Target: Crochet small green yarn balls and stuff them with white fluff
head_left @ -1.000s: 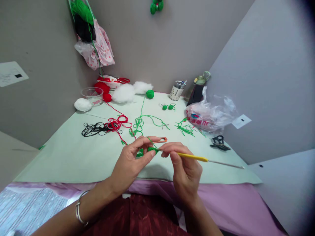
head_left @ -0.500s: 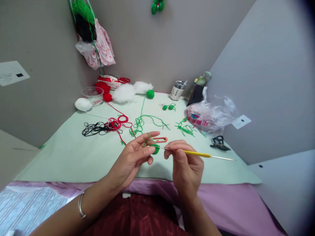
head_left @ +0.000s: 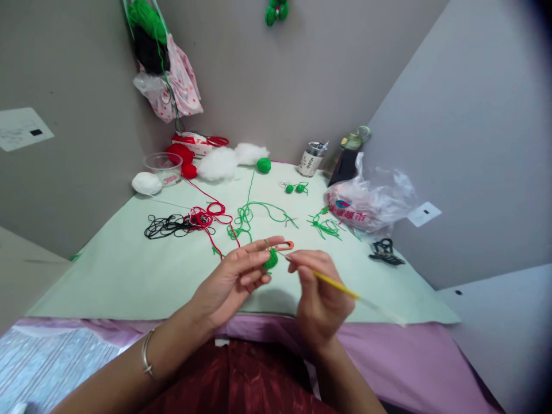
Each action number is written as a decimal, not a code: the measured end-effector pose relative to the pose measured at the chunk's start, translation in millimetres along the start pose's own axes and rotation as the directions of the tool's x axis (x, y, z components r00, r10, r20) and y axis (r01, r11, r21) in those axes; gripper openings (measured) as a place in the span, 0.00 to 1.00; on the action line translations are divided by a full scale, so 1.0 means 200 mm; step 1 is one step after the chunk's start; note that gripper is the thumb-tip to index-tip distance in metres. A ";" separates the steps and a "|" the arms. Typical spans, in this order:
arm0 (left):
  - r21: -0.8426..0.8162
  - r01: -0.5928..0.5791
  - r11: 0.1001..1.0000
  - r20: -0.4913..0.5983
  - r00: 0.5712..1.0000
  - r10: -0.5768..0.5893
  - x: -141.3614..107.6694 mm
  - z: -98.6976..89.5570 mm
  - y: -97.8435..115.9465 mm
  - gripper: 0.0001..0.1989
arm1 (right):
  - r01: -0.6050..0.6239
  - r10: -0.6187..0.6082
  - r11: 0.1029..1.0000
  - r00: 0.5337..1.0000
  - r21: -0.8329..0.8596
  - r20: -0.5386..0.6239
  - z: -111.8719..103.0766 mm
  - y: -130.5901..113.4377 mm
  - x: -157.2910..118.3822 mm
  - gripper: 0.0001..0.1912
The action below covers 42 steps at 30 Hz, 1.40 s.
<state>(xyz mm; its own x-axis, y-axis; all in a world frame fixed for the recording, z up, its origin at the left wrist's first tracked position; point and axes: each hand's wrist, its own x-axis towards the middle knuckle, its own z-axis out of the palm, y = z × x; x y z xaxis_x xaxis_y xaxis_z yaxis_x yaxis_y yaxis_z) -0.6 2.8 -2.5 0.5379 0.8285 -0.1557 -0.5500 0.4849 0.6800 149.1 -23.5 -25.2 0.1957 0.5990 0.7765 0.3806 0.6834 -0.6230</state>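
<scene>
My left hand [head_left: 235,276] pinches a small green crochet piece [head_left: 271,260] between thumb and fingers, with yarn running up over the raised index finger. My right hand [head_left: 321,293] grips a crochet hook [head_left: 334,282] with a yellow handle like a pencil. The hook's thin metal tip reaches the top of the green piece; whether it sits inside a stitch is too small to tell. Its far end points down to the right, blurred. Just behind the piece lies an orange tool [head_left: 285,245], partly hidden by my fingers. Loose green yarn [head_left: 244,218] lies beyond my left hand.
Black yarn [head_left: 166,227] and red yarn [head_left: 211,213] lie tangled on the left. White stuffing [head_left: 218,164], a clear tub [head_left: 163,169] and a green yarn ball [head_left: 263,165] stand at the back. A plastic bag [head_left: 371,198] and a black hair claw [head_left: 386,252] lie right.
The hook has tilted, its rear end swinging downward while its tip rises to the top of the green piece. My left hand has turned the piece slightly, showing more of it.
</scene>
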 end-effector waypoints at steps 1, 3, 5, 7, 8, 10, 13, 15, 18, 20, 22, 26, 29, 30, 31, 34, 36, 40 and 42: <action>0.019 -0.027 0.999 -0.015 1.000 0.028 0.00 0.00 0.01 0.14 | -0.098 0.100 0.990 0.995 0.099 -0.012 0.00 -0.01 0.02 0.13; 0.102 -0.092 0.990 -0.028 0.995 0.096 0.00 0.00 0.01 0.14 | -0.244 0.248 0.935 0.969 0.256 0.019 -0.01 -0.01 0.05 0.11; 0.201 -0.139 0.970 -0.023 0.989 0.147 -0.01 0.01 0.00 0.15 | -0.295 0.285 0.909 0.955 0.296 0.078 -0.01 -0.01 0.06 0.10; 0.266 -0.152 0.952 -0.022 0.986 0.164 -0.01 0.02 -0.01 0.16 | -0.301 0.282 0.915 0.953 0.269 0.109 -0.01 -0.01 0.06 0.09; 0.276 -0.148 0.950 -0.024 0.987 0.161 -0.01 0.02 -0.02 0.17 | -0.301 0.281 0.917 0.953 0.261 0.111 -0.01 -0.01 0.05 0.09; 0.262 -0.136 0.955 -0.025 0.989 0.147 -0.01 0.02 -0.02 0.18 | -0.307 0.289 0.910 0.952 0.277 0.105 -0.01 -0.01 0.05 0.10; 0.213 -0.118 0.970 -0.011 0.992 0.123 -0.01 0.02 -0.01 0.20 | -0.320 0.303 0.896 0.947 0.306 0.104 -0.01 0.00 0.04 0.10; 0.211 -0.104 0.972 -0.002 0.994 0.107 -0.01 0.02 -0.01 0.21 | -0.341 0.321 0.887 0.940 0.311 0.114 -0.01 0.00 0.04 0.10; 0.285 -0.130 0.950 -0.027 0.989 0.143 0.00 0.02 -0.02 0.21 | -0.338 0.315 0.903 0.941 0.265 0.125 0.00 0.00 0.04 0.09; 0.341 -0.179 0.923 -0.039 0.978 0.204 0.00 0.02 -0.03 0.21 | -0.323 0.301 0.916 0.946 0.238 0.122 0.00 0.00 0.04 0.09; 0.372 -0.215 0.903 -0.020 0.971 0.240 0.00 0.01 -0.03 0.20 | -0.344 0.326 0.898 0.939 0.275 0.111 0.00 0.01 0.05 0.09; 0.402 -0.235 0.885 0.006 0.967 0.255 -0.01 0.00 -0.03 0.17 | -0.436 0.431 0.781 0.894 0.447 0.120 0.00 0.02 0.07 0.09; 0.438 -0.262 0.860 -0.005 0.956 0.294 -0.01 -0.01 -0.04 0.17 | -0.469 0.454 0.716 0.875 0.517 0.166 0.00 0.02 0.08 0.10; 0.455 -0.272 0.848 -0.009 0.951 0.310 -0.01 -0.01 -0.04 0.16 | -0.475 0.453 0.705 0.873 0.527 0.182 0.00 0.02 0.09 0.10; 0.472 -0.282 0.835 -0.012 0.945 0.326 -0.02 -0.01 -0.04 0.15 | -0.477 0.446 0.701 0.873 0.530 0.196 0.00 0.01 0.09 0.11; 0.536 -0.305 0.788 -0.012 0.930 0.368 -0.02 -0.02 -0.03 0.14 | -0.459 0.407 0.740 0.887 0.491 0.216 -0.02 0.00 0.09 0.11; 0.591 -0.315 0.743 -0.003 0.920 0.392 -0.03 -0.02 -0.02 0.13 | -0.418 0.364 0.808 0.909 0.415 0.205 -0.03 -0.01 0.08 0.12; 0.700 -0.336 0.630 0.002 0.883 0.469 -0.03 -0.01 -0.02 0.13 | -0.228 0.199 0.959 0.964 0.169 0.174 -0.04 -0.02 0.06 0.11; 0.729 -0.337 0.595 -0.018 0.861 0.509 -0.03 0.00 -0.04 0.11 | -0.074 0.062 0.996 0.981 0.055 0.185 -0.04 -0.02 0.04 0.11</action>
<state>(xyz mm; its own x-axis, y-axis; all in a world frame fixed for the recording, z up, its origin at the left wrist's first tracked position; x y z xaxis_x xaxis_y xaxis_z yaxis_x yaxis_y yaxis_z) 0.7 -5.6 -6.5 0.1717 0.9648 0.1993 -0.0429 -0.1948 0.9799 155.7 -24.7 -15.0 0.0486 0.7070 0.7055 0.3145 0.6596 -0.6827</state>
